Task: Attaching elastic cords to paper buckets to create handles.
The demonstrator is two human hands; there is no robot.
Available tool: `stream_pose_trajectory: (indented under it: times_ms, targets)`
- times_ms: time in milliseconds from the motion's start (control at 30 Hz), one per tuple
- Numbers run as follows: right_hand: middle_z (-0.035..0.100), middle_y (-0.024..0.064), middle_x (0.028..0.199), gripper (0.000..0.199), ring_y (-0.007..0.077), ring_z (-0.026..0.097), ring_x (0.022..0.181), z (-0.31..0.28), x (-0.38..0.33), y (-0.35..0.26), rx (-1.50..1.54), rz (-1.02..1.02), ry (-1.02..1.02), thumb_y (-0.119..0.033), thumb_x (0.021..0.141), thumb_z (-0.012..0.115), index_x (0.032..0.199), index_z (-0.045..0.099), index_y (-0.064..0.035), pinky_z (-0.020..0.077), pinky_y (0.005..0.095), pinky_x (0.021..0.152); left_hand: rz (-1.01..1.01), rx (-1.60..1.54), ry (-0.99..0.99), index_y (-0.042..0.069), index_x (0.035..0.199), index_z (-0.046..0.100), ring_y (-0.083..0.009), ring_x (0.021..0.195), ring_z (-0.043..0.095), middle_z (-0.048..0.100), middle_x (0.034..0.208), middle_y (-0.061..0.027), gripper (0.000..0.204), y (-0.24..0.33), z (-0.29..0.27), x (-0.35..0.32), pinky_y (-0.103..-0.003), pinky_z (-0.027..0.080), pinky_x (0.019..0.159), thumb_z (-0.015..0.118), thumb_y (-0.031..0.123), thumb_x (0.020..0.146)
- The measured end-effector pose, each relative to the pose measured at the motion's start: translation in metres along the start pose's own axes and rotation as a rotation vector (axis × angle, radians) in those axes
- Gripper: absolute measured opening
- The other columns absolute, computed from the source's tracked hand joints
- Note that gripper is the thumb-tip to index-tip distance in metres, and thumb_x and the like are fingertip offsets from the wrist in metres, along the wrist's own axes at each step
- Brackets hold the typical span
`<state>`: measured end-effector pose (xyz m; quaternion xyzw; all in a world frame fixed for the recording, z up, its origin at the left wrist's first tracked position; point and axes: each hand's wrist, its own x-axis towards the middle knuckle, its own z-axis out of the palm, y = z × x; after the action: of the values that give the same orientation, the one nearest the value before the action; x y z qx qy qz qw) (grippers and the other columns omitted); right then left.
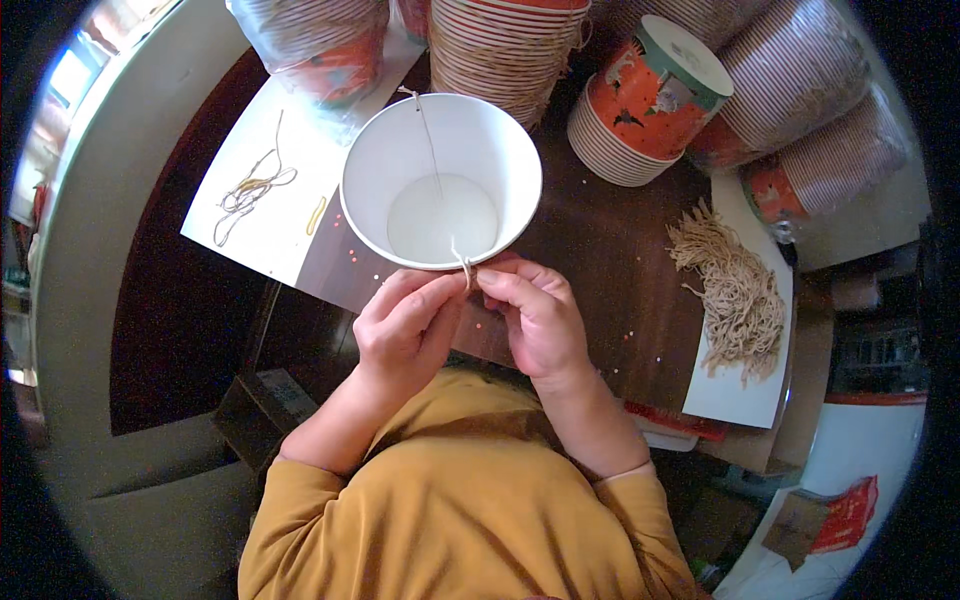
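A white paper bucket (508, 165) is tipped so that its open mouth faces me. Through the rim nearest me passes a short, light cord (464, 262), its loose tip standing up inside the mouth. My left hand (408, 322) is closed, thumb and forefinger pinching this cord just below the rim. Right beside it, my right hand (540, 318) pinches at the same cord with closed fingertips; its other fingers are partly hidden. At the far rim another piece of cord is knotted through a hole (417, 106), and a thin strand hangs down inside the bucket.
A bundle of beige cords (735, 295) lies on white paper at the right. Loose string (255, 190) rests on a white sheet at the left. Stacked orange patterned buckets (640, 105) and plastic-wrapped stacks (790, 75) line the back of the brown table (590, 260).
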<state>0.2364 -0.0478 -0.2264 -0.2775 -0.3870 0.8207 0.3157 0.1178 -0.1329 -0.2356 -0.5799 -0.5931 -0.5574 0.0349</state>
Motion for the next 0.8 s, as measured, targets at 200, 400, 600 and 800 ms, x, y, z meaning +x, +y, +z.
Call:
stream_pose_trajectory:
  times_ms: [200, 400, 600, 800]
  targets:
    - [0.068, 0.0025, 0.087, 0.013, 0.0077, 0.060, 0.079, -0.008, 0.001, 0.000, -0.044, -0.001, -0.067, -0.011, 0.086, 0.062, 0.090, 0.070, -0.0019, 0.0472, 0.0228, 0.077, 0.209, 0.099, 0.021, -0.004, 0.092, 0.065, -0.0295, 0.076, 0.065, 0.064, 0.084, -0.0132, 0.022, -0.006, 0.004, 0.001, -0.036, 0.054, 0.069, 0.070, -0.007, 0.071]
    - [0.068, 0.0023, 0.089, 0.015, 0.0070, 0.060, 0.081, -0.005, 0.001, 0.002, -0.093, -0.047, -0.072, -0.012, 0.087, 0.061, 0.091, 0.069, -0.0015, 0.0469, 0.0218, 0.077, 0.346, 0.198, -0.025, -0.003, 0.091, 0.064, -0.0264, 0.072, 0.061, 0.062, 0.082, -0.0110, 0.023, -0.010, 0.000, 0.007, -0.038, 0.052, 0.070, 0.073, -0.001, 0.069]
    - [0.066, 0.0013, 0.082, 0.014, 0.0074, 0.054, 0.068, -0.009, 0.005, 0.006, 0.059, 0.094, -0.046, -0.013, 0.088, 0.058, 0.092, 0.067, -0.0029, 0.0421, 0.0215, 0.066, 0.337, 0.082, 0.020, -0.002, 0.083, 0.063, -0.0254, 0.068, 0.061, 0.062, 0.078, -0.0097, 0.017, -0.013, 0.004, 0.008, -0.038, 0.053, 0.070, 0.072, -0.003, 0.069]
    - [0.062, 0.0012, 0.086, 0.019, 0.0093, 0.053, 0.073, -0.006, 0.005, -0.003, 0.066, 0.157, -0.025, -0.018, 0.092, 0.054, 0.099, 0.063, -0.0032, 0.0422, 0.0221, 0.066, 0.003, 0.023, 0.086, 0.000, 0.085, 0.063, -0.0247, 0.070, 0.066, 0.066, 0.078, -0.0126, 0.017, -0.004, -0.005, 0.004, -0.032, 0.054, 0.067, 0.070, -0.006, 0.070]
